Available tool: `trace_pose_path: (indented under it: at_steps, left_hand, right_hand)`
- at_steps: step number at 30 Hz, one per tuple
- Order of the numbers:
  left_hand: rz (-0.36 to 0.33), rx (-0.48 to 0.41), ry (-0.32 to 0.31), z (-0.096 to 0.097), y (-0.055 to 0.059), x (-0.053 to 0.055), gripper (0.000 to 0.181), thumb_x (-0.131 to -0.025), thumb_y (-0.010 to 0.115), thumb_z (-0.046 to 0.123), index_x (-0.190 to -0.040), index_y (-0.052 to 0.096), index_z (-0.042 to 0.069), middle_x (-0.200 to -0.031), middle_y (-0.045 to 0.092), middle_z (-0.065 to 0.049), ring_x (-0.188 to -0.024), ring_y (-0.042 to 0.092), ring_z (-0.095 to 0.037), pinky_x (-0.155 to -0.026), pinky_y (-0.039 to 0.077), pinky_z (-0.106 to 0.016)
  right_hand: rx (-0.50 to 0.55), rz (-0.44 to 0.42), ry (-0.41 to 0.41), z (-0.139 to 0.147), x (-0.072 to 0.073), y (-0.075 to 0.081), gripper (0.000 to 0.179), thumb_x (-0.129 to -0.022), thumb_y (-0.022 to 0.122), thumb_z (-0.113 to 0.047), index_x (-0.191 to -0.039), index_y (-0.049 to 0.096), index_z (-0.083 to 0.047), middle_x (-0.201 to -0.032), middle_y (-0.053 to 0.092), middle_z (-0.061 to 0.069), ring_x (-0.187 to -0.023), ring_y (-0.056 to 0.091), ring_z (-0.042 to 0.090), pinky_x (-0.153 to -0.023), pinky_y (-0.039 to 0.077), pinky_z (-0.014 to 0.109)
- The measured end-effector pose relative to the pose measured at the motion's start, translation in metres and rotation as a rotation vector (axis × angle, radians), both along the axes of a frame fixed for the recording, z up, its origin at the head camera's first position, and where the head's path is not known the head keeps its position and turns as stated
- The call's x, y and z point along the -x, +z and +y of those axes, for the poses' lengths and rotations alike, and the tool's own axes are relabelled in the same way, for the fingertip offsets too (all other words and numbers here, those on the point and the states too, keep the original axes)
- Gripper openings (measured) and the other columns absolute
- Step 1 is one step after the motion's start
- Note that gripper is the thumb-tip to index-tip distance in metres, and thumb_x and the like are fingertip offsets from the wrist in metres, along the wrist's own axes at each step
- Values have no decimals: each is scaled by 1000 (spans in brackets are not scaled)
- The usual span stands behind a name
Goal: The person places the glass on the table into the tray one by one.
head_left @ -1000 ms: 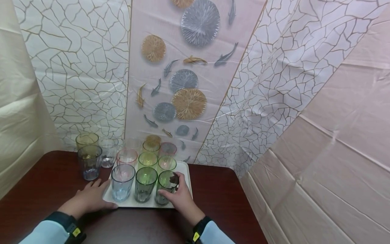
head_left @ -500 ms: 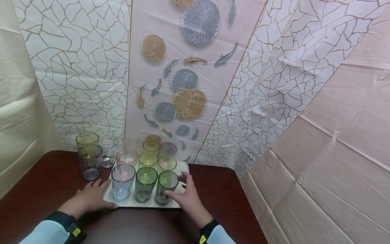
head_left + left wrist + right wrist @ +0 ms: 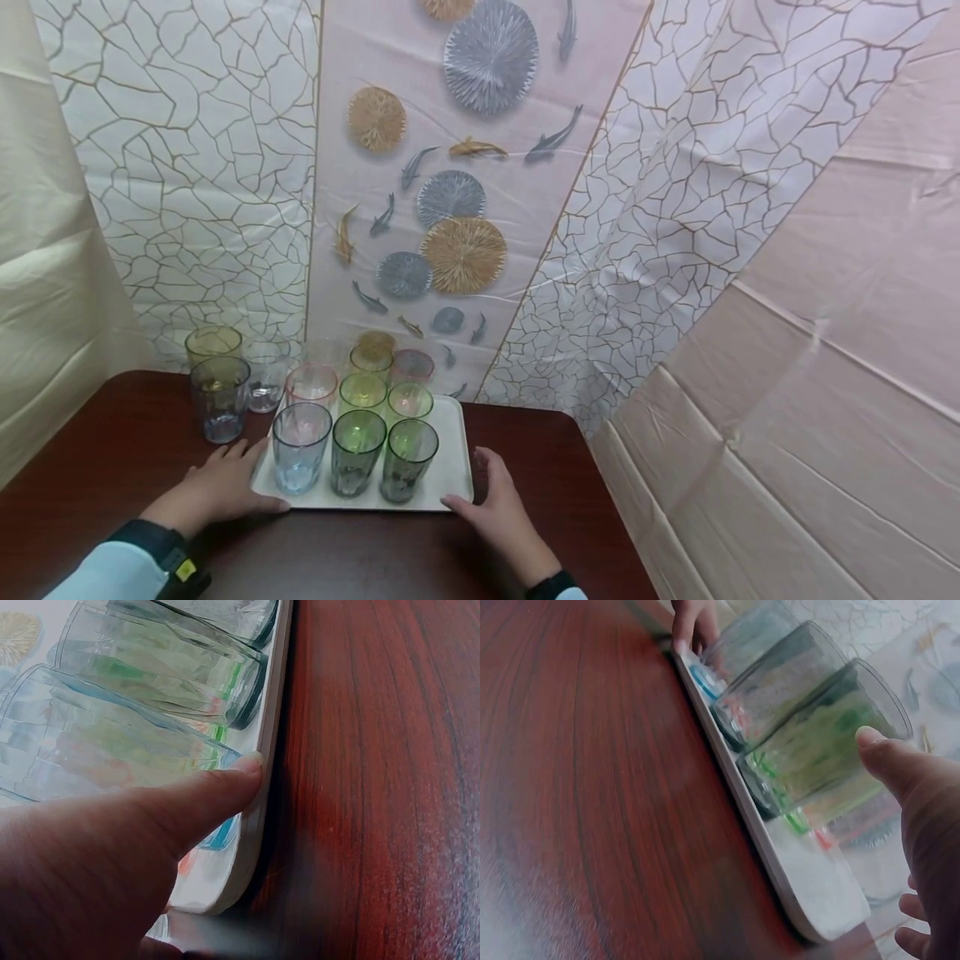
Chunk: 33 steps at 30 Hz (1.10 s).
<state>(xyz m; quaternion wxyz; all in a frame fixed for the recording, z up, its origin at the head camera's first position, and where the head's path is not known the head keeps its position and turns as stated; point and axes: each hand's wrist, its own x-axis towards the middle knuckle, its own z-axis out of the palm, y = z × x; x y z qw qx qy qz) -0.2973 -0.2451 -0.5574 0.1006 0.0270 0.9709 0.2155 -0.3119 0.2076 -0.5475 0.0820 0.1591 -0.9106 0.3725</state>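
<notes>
My left hand (image 3: 217, 487) rests at the front left corner of a white tray (image 3: 452, 454), its thumb (image 3: 225, 784) on the front rim. Beside the tray's front right corner is my right hand (image 3: 501, 508), thumb and fingers spread and nothing held. Along the tray's front stand a blue glass (image 3: 302, 462), a green glass (image 3: 358, 454) and a grey-green glass (image 3: 407, 467), all upright. Behind them are more tinted glasses, among them a pink-rimmed glass (image 3: 311, 387) and a yellow glass (image 3: 363, 392), partly hidden. The right wrist view shows my right thumb (image 3: 885, 754) in front of a green glass.
On the dark red table (image 3: 337, 554), left of the tray, stand a grey-blue glass (image 3: 221, 408), an amber glass (image 3: 213, 340) and a clear glass (image 3: 266, 379). A patterned cloth (image 3: 450, 125) hangs behind the table, and a beige cloth (image 3: 787, 400) hangs on the right.
My right hand has let go of the grey-green glass and moved right and down to the tray's front right corner. The glass stays standing on the tray. My left hand has not moved.
</notes>
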Motion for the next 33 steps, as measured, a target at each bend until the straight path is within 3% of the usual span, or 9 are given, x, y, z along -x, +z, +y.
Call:
trace_pose_path:
  at_steps: [3, 6, 11, 14, 18, 20, 25, 29, 33]
  left_hand:
    - [60, -36, -6, -9, 4, 2, 134, -71, 73, 81, -156, 32, -14, -146, 37, -49, -130, 33, -68, -98, 36, -80]
    - [73, -82, 16, -22, 17, 0, 124, -74, 74, 78, -147, 43, -17, -138, 48, -46, -122, 48, -61, -94, 46, -72]
    - [54, -117, 166, -54, 30, -4, 109, -76, 69, 82, -127, 61, -14, -112, 66, -34, -92, 64, -40, -73, 55, -55]
    - [158, -162, 334, -70, 30, -5, 114, -78, 66, 83, -131, 52, -17, -115, 60, -37, -92, 60, -43, -70, 53, -57]
    - [380, -315, 472, -80, 22, 2, 119, -85, 67, 75, -151, 29, -17, -138, 40, -45, -119, 45, -57, -88, 46, -72]
    - [459, -387, 469, -81, 16, 9, 119, -87, 69, 69, -158, 20, -13, -147, 32, -44, -128, 37, -59, -97, 40, -75]
    - [568, -490, 440, -76, 6, 21, 112, -91, 72, 59, -163, 17, -6, -154, 28, -41, -135, 34, -57, -101, 39, -73]
    - [609, -538, 435, -70, 4, 26, 103, -93, 74, 51, -163, 21, -3, -155, 31, -37, -135, 37, -55, -102, 41, -70]
    - [597, -566, 452, -68, 5, 28, 102, -94, 73, 51, -164, 20, -2, -156, 30, -37, -135, 38, -56, -99, 43, -70]
  right_hand:
    - [11, -33, -29, 8, -2, -4, 102, -79, 81, -64, -155, 41, -8, -150, 51, 12, -138, 47, 29, -111, 43, 52]
    - [27, -43, -46, 12, -5, -7, 100, -79, 83, -61, -154, 41, -8, -149, 52, 12, -138, 47, 30, -111, 43, 54]
    - [56, -57, -69, 18, -10, -15, 93, -81, 88, -46, -152, 42, -9, -147, 54, 14, -136, 49, 31, -110, 44, 55]
    - [83, -50, -68, 20, -14, -18, 89, -81, 89, -39, -152, 43, -10, -145, 55, 14, -135, 50, 31, -110, 43, 55]
    - [117, -38, -24, 20, -20, -20, 87, -80, 89, -39, -150, 44, -13, -144, 56, 14, -133, 52, 28, -111, 42, 55]
    - [135, -33, 8, 21, -22, -19, 86, -81, 89, -38, -149, 44, -13, -143, 57, 16, -132, 53, 29, -111, 42, 56]
    - [163, -41, 57, 21, -28, -18, 80, -83, 88, -32, -149, 46, -17, -144, 56, 15, -132, 54, 29, -111, 42, 56]
    - [191, -43, 99, 21, -32, -19, 79, -84, 87, -26, -151, 45, -20, -146, 56, 10, -132, 54, 31, -110, 43, 56]
    - [231, -30, 131, 21, -35, -19, 78, -85, 87, -22, -150, 45, -18, -145, 56, 11, -128, 56, 39, -107, 47, 56]
